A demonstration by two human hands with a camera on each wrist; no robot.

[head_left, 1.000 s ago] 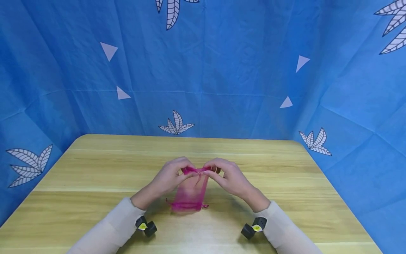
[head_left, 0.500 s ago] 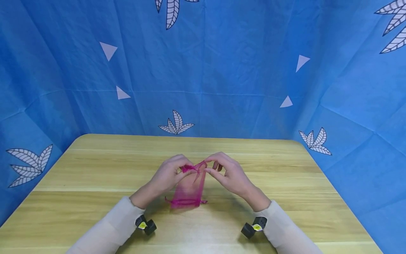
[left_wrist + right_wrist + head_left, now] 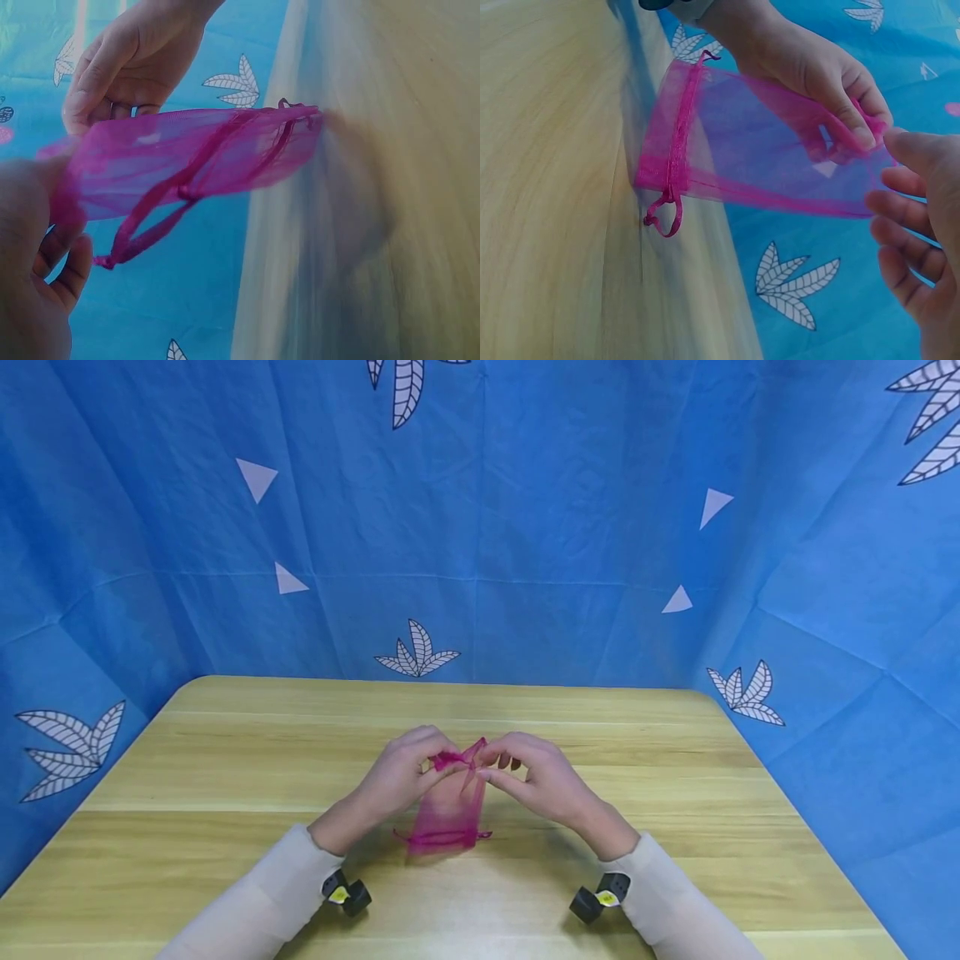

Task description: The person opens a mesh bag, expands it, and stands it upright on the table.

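A sheer pink organza drawstring bag (image 3: 448, 810) hangs between my hands, its drawstring end lowest and close over the table. My left hand (image 3: 408, 768) pinches the gathered fabric at the upper end between thumb and fingers. Beside it, the thumb and index finger of my right hand (image 3: 532, 772) pinch the upper edge, a pink corner sticking up behind them. In the right wrist view, the right hand's other fingers (image 3: 904, 247) curl loosely below the bag's edge. Ribbon loops (image 3: 150, 225) dangle from the bag's side in the left wrist view. The see-through fabric shows nothing inside.
The light wooden table (image 3: 247, 760) stretches to both sides of the hands. A blue cloth (image 3: 555, 527) with white leaves and triangles hangs behind it and at the sides. Each wrist carries a small black camera (image 3: 587, 906).
My right hand let its grip loosen and rose to the upper corner, then came down and left, closer to the left fingers. The left hand keeps its pinch; the bag's lower end lifted slightly.
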